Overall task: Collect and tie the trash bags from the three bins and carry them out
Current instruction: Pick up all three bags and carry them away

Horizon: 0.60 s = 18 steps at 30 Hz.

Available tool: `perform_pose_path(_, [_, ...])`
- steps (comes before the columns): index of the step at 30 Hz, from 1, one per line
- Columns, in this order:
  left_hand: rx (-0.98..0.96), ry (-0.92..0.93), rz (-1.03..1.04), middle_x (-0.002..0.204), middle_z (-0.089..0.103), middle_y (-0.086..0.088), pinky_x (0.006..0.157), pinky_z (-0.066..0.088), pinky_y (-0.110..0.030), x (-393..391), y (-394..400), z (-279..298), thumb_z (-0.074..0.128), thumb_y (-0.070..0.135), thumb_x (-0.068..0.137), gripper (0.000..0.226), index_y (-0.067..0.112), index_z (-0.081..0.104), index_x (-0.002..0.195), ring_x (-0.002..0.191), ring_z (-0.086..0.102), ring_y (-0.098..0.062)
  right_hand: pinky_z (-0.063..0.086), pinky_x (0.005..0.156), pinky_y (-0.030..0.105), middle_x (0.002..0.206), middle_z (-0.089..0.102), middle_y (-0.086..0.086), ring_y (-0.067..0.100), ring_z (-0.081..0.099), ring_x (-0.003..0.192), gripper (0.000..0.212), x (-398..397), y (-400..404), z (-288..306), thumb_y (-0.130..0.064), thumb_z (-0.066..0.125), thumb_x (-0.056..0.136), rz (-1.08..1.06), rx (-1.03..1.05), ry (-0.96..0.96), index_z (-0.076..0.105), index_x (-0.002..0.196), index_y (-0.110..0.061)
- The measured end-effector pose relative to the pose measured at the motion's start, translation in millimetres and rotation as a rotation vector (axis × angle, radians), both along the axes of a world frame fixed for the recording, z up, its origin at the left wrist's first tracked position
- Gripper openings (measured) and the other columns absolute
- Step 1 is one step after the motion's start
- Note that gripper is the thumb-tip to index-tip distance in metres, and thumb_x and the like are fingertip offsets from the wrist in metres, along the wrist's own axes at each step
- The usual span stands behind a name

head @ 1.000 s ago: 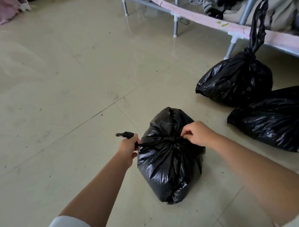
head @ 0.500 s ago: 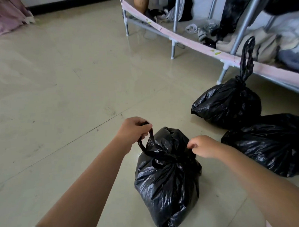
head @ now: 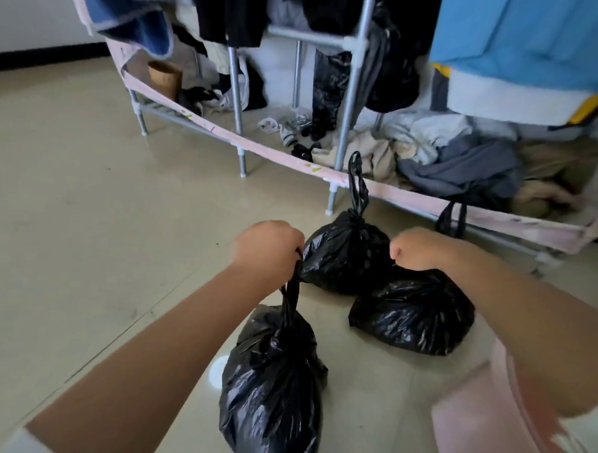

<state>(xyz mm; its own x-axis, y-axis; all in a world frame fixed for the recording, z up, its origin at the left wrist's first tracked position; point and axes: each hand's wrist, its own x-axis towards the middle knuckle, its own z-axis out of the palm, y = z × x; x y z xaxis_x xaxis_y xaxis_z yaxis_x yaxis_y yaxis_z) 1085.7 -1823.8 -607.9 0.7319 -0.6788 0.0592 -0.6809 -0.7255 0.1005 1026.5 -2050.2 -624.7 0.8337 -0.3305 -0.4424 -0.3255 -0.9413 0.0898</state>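
Three tied black trash bags are in front of me. My left hand [head: 267, 248] is closed on the knotted handles of the nearest bag [head: 270, 392], which hangs stretched below it just over the floor. A second bag [head: 343, 255] sits on the floor behind, its handle sticking straight up. The third bag [head: 414, 317] lies to the right, with its handle loop [head: 451, 219] rising behind my right hand [head: 418, 248]. That hand is a fist above the third bag, and nothing shows in it.
A metal clothes rack [head: 348, 97] with a pink fabric edge [head: 287, 158] stands right behind the bags, with hanging garments and a pile of clothes [head: 459, 164] on its base. A cardboard tube [head: 166, 78] stands at its left end. Glossy tiled floor [head: 85, 218] stretches to the left.
My left hand has pulled the nearest bag's handles upward and the bag now hangs stretched. My right hand let go of the knot and moved right, over the third bag. My view tilted up.
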Motion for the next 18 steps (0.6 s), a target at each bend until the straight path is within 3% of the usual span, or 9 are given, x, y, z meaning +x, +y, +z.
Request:
perform_pose_path(6, [-0.056, 0.185, 0.054, 0.108, 0.068, -0.010, 0.076, 0.049, -0.030, 8.7, -57.3, -7.9, 0.049, 0.006, 0.086, 0.028, 0.013, 0.071, 0.101, 0.101, 0.062, -0.029, 0.045, 0.089, 0.034, 0.124, 0.056, 0.023, 0.034, 0.054, 0.106, 0.024, -7.0, -85.1, 2.0, -0.013, 0.045, 0.089, -0.221, -0.154, -0.193, 0.055, 0.108, -0.002])
perform_pose_path(9, [0.022, 0.331, -0.032, 0.110, 0.068, -0.009, 0.083, 0.047, -0.026, 12.8, -85.6, -20.1, 0.050, 0.007, 0.084, 0.027, 0.009, 0.073, 0.099, 0.102, 0.060, -0.025, 0.042, 0.095, 0.040, 0.132, 0.044, 0.026, 0.041, 0.044, 0.121, 0.050, 2.8, -123.5, -16.7, -0.016, 0.054, 0.086, -0.471, -0.064, -0.405, 0.037, 0.131, -0.001])
perform_pose_path(12, [0.039, 0.434, -0.032, 0.094, 0.067, -0.009, 0.067, 0.039, -0.021, 25.3, -107.3, -26.6, 0.052, 0.006, 0.082, 0.023, 0.008, 0.074, 0.091, 0.086, 0.056, -0.022, 0.038, 0.102, 0.043, 0.141, 0.036, 0.025, 0.040, 0.037, 0.129, 0.080, 18.7, -155.5, -30.9, -0.018, 0.063, 0.083, -0.747, 0.122, -0.540, 0.014, 0.145, -0.007])
perform_pose_path(13, [0.032, 0.465, -0.005, 0.086, 0.060, -0.009, 0.060, 0.034, -0.021, 29.8, -113.2, -26.4, 0.052, 0.005, 0.082, 0.020, 0.010, 0.071, 0.083, 0.080, 0.050, -0.021, 0.041, 0.099, 0.041, 0.137, 0.043, 0.024, 0.038, 0.043, 0.125, 0.079, 25.3, -165.4, -34.3, -0.016, 0.064, 0.082, -0.806, 0.197, -0.535, 0.017, 0.144, -0.005])
perform_pose_path(14, [0.008, 0.492, 0.015, 0.082, 0.053, -0.008, 0.058, 0.030, -0.021, 34.3, -117.1, -24.9, 0.051, 0.005, 0.082, 0.014, 0.012, 0.060, 0.074, 0.077, 0.045, -0.019, 0.045, 0.089, 0.039, 0.124, 0.055, 0.024, 0.035, 0.052, 0.113, 0.064, 31.1, -172.1, -35.2, -0.012, 0.064, 0.081, -0.804, 0.278, -0.511, 0.034, 0.136, 0.000])
perform_pose_path(15, [-0.037, 0.545, 0.069, 0.082, 0.052, -0.007, 0.059, 0.031, -0.022, 39.0, -120.2, -22.8, 0.051, 0.005, 0.083, 0.020, 0.020, 0.064, 0.081, 0.077, 0.045, -0.017, 0.047, 0.079, 0.036, 0.098, 0.067, 0.023, 0.033, 0.058, 0.096, 0.035, 37.2, -175.4, -33.2, -0.006, 0.062, 0.080, -0.780, 0.371, -0.458, 0.054, 0.112, 0.004])
perform_pose_path(16, [-0.075, 0.599, 0.129, 0.083, 0.055, -0.008, 0.063, 0.035, -0.021, 43.5, -122.0, -20.4, 0.051, 0.005, 0.084, 0.023, 0.005, 0.072, 0.094, 0.079, 0.048, -0.018, 0.049, 0.071, 0.033, 0.067, 0.068, 0.017, 0.031, 0.059, 0.080, 0.006, 40.6, -173.6, -30.4, -0.001, 0.058, 0.079, -0.698, 0.423, -0.376, 0.060, 0.082, 0.004])
perform_pose_path(17, [-0.092, 0.627, 0.188, 0.085, 0.059, -0.011, 0.068, 0.040, -0.023, 47.9, -122.1, -18.9, 0.051, 0.006, 0.086, 0.022, 0.007, 0.071, 0.096, 0.083, 0.053, -0.020, 0.051, 0.066, 0.027, 0.048, 0.063, 0.009, 0.029, 0.058, 0.069, 0.014, 44.5, -170.9, -27.9, 0.002, 0.054, 0.079, -0.561, 0.425, -0.294, 0.058, 0.066, 0.002])
perform_pose_path(18, [-0.086, 0.625, 0.235, 0.089, 0.063, -0.015, 0.073, 0.044, -0.025, 52.4, -122.7, -17.6, 0.050, 0.006, 0.087, 0.022, 0.003, 0.070, 0.095, 0.086, 0.057, -0.024, 0.048, 0.064, 0.021, 0.049, 0.064, 0.004, 0.028, 0.058, 0.068, 0.017, 50.5, -164.5, -22.4, 0.004, 0.050, 0.080, -0.389, 0.365, -0.198, 0.060, 0.066, 0.003])
